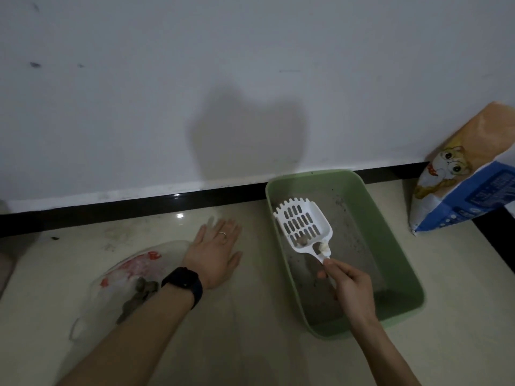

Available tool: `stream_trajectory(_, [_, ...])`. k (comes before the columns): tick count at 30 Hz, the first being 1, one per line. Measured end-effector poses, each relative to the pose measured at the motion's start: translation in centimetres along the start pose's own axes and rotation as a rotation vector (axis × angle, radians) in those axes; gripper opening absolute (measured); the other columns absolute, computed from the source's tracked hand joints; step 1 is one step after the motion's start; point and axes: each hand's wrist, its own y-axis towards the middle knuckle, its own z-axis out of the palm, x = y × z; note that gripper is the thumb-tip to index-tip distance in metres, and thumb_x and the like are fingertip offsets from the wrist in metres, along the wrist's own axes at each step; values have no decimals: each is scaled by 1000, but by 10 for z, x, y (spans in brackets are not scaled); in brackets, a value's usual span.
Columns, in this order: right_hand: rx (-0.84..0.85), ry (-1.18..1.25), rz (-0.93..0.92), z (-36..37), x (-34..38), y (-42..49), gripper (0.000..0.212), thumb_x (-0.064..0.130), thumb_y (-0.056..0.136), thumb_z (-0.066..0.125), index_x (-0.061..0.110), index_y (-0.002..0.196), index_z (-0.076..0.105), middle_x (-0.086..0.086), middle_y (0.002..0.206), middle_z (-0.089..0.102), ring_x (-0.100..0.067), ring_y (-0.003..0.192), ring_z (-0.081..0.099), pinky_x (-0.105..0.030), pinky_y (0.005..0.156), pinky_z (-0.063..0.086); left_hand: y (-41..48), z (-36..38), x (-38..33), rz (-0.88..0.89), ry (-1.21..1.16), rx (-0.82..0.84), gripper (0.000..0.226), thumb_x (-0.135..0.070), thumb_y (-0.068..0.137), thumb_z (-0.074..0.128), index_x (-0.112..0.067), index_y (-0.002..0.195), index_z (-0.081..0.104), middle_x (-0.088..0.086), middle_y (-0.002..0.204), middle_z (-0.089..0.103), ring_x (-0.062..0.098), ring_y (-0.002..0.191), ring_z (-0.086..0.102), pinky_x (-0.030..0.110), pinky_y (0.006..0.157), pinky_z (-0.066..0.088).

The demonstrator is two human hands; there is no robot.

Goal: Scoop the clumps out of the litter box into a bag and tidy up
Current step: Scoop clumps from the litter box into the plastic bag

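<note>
I see R hand (351, 288) gripping scoop (303, 227) handle over box (390, 246), prob. one clump (301, 240) in it, dim view. L hand (216, 252) flat, fingers straight, on floor (250, 330) by bag (133, 271) w/ clumps (145, 286).

Domestic room, floor level: glossy cream floor tiles (250, 344), black skirting (139, 204), painted wall (250, 65), cat-litter sack (459, 185).

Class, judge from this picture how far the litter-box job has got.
Done: some clumps lie in the plastic bag. In hand: the right hand holds the scoop over the litter box, a clump in it. Left: tip that into the bag, tidy up.
</note>
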Motion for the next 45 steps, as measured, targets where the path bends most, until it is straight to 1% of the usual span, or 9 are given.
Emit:
stream_trajectory(6, [191,-19,-13,60,15,-28,24,27,94,62,23,76,78,0,78,73,-20,76,63,-36,72,45,-67,2,111,-244,-52,94,72,-54,101,22,-27,153,-19,-2,163,-14,17,151,-9,43,121,-5])
stream_trajectory(12, [301,-141,-73,118,4,-47,29,29,93,65,18,68,74,-14,78,71,-16,51,49,-32,52,39,-127,24,167,-393,-119,193,87,-66,94,35,-25,156,-11,3,165,-1,23,151,8,46,122,11])
stream_trajectory(17, [395,-387,-182,157,-4,-67,23,32,95,60,31,76,74,10,73,72,-2,50,55,-31,62,49,-147,46,181,-434,-178,215,96,-54,91,53,-24,156,-10,6,164,11,25,147,22,43,117,26])
stream_trajectory(20, [474,-662,-316,173,0,-80,20,43,97,53,39,95,72,18,84,73,-1,70,64,-24,69,53,-152,57,183,-417,-189,217,95,-41,92,57,-25,155,-13,6,164,12,27,145,26,42,114,33])
stream_trajectory(22, [483,-846,-520,181,0,-84,26,47,98,48,40,111,70,14,93,73,-6,77,66,-25,71,53,-153,60,182,-410,-195,211,95,-31,92,57,-25,155,-13,6,164,11,27,145,27,42,114,33])
stream_trajectory(25, [417,-1028,-855,189,-12,-82,29,46,97,48,35,115,68,11,91,71,-11,67,63,-29,61,53,-155,61,178,-396,-191,171,95,-14,89,55,-24,155,-13,5,165,7,26,146,24,42,115,30])
stream_trajectory(29, [300,-1096,-1041,192,-24,-79,25,36,92,62,29,115,70,6,96,72,-19,68,65,-32,59,51,-157,60,178,-387,-197,133,101,2,85,52,-27,154,-15,1,165,0,24,149,16,41,119,22])
stream_trajectory(38, [282,-1060,-1029,191,-27,-77,31,40,92,53,29,115,71,7,97,72,-16,71,64,-31,62,51,-162,59,179,-330,-145,138,103,8,84,50,-28,154,-16,0,165,-1,22,150,12,42,119,21])
stream_trajectory(45, [340,-1002,-962,197,-27,-78,32,45,94,49,33,114,71,12,95,71,-15,69,64,-30,62,50,-170,51,181,-372,-106,208,105,0,85,57,-26,153,-19,1,165,-6,23,151,8,42,121,16])
